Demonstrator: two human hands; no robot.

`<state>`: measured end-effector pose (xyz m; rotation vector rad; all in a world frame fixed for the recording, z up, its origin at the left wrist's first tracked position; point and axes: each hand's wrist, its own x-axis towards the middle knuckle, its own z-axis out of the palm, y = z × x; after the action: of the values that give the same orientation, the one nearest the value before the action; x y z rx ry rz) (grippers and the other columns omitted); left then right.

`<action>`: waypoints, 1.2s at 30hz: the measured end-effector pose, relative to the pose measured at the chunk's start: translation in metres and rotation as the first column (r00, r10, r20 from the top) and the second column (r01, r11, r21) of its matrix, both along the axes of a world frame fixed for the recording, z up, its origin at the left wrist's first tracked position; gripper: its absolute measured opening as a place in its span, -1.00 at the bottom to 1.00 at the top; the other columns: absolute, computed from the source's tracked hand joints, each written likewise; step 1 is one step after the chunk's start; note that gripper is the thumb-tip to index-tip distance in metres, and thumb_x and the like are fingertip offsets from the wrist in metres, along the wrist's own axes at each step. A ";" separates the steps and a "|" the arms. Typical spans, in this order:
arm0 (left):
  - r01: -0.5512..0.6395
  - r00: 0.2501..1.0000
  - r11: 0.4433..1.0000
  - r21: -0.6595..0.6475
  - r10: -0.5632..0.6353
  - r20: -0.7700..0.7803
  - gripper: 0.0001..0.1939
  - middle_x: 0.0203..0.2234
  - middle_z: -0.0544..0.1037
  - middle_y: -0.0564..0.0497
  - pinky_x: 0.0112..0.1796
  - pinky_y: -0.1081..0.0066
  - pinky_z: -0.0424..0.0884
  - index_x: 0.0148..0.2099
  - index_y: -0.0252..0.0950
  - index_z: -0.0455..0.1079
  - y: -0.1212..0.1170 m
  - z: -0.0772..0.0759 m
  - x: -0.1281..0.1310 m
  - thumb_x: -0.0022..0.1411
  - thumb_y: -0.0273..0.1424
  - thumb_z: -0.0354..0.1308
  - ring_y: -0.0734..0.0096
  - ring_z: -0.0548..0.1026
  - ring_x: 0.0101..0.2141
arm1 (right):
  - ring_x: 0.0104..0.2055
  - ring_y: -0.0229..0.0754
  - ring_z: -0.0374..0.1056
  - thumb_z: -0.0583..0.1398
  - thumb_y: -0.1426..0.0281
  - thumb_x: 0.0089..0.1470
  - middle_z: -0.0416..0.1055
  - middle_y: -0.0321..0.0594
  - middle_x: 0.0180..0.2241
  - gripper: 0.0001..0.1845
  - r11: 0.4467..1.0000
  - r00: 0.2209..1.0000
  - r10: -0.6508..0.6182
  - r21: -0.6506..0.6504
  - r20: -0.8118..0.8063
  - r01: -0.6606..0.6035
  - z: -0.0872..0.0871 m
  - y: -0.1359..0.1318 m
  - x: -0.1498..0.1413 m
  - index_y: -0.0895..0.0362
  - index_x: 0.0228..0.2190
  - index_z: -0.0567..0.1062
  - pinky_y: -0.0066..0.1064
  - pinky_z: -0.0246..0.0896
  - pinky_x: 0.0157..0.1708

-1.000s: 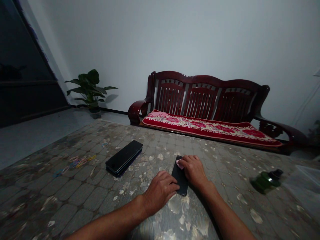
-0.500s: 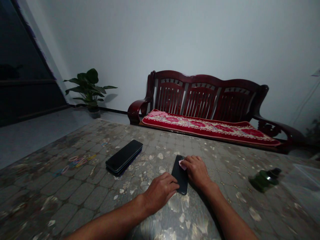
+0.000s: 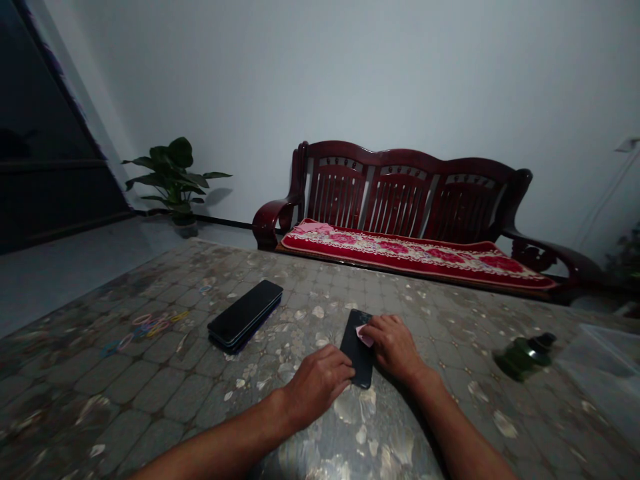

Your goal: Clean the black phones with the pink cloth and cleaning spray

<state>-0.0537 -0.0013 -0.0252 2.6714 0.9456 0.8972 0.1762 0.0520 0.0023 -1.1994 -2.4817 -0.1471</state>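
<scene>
A dark smartphone (image 3: pixel 358 353) lies flat on the patterned tabletop in front of me. At its lower left edge, my left hand (image 3: pixel 323 380) has its fingers curled against the phone, gripping it. My right hand (image 3: pixel 395 343) is closed on a small pink cloth (image 3: pixel 365 336), pressed to the upper right part of the phone. Most of the cloth is hidden under the fingers. To the left lies a stack of dark phones (image 3: pixel 246 315).
Several coloured rubber bands (image 3: pixel 150 325) lie at the left of the table (image 3: pixel 150 393). A green bottle (image 3: pixel 525 357) and a clear plastic box (image 3: pixel 600 360) are at the right. Behind the table stand a wooden bench (image 3: pixel 395 193) with a red floral cushion (image 3: pixel 415 255) and a potted plant (image 3: pixel 175 177).
My right hand with the pink cloth has slid slightly down along the phone. My left hand keeps its place at the phone's edge. The view has shifted a little.
</scene>
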 end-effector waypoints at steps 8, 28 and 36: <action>0.000 0.999 1.000 0.022 -0.001 0.046 -0.89 -0.22 0.64 -0.01 -0.11 0.35 0.50 -0.14 -0.27 0.55 0.001 0.000 -0.001 0.30 -0.51 0.24 0.31 0.56 -0.17 | -0.24 -0.13 0.28 0.16 0.60 0.16 0.49 -0.20 -0.29 -0.72 0.997 0.997 -0.071 0.032 -0.008 0.072 -0.001 0.002 0.003 0.06 -0.21 0.59 -0.29 -0.09 -0.21; -0.170 0.984 0.985 0.004 0.170 0.053 -0.50 -0.01 0.48 -0.13 -0.01 0.19 0.53 0.03 -0.24 0.45 -0.004 0.009 -0.002 0.14 -0.75 0.01 0.20 0.49 -0.02 | -0.23 -0.13 0.27 0.16 0.58 0.19 0.50 -0.20 -0.29 -0.73 0.999 0.998 -0.047 -0.002 -0.041 0.047 0.000 0.000 0.002 0.06 -0.20 0.60 -0.27 -0.10 -0.22; -0.169 0.984 0.986 -0.015 0.169 0.048 -0.40 -0.02 0.46 -0.10 -0.04 0.27 0.53 0.17 -0.21 0.33 -0.005 0.011 -0.002 0.15 -0.76 -0.05 0.26 0.51 -0.06 | -0.23 -0.12 0.26 0.15 0.58 0.18 0.50 -0.17 -0.28 -0.74 0.999 0.998 -0.045 -0.005 -0.035 0.045 0.001 0.000 0.001 0.08 -0.21 0.60 -0.29 -0.11 -0.22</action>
<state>-0.0558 -0.0065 -0.0141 2.5773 1.1763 0.9831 0.1768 0.0519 0.0033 -1.2497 -2.4272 -0.1316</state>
